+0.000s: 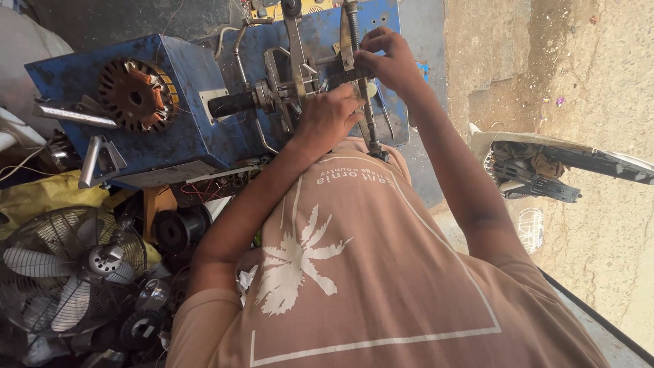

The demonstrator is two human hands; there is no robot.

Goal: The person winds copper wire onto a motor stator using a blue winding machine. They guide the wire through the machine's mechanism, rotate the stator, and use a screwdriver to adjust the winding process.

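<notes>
At twelve o'clock, my left hand (328, 116) clamps the metal winding frame (300, 82) on the blue machine (170, 129) while my right hand (387, 60) pinches its upright rod (368, 116); a slip could trap fingers.

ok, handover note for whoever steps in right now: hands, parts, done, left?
Left hand: closed around the metal frame on the blue machine, below the black handle.
Right hand: fingers pinching at the threaded rod higher up.
Stator core sits on the machine's left side, untouched.
Done: cannot tell. Left: both hands are on the frame, so adjustment looks unfinished.
</notes>
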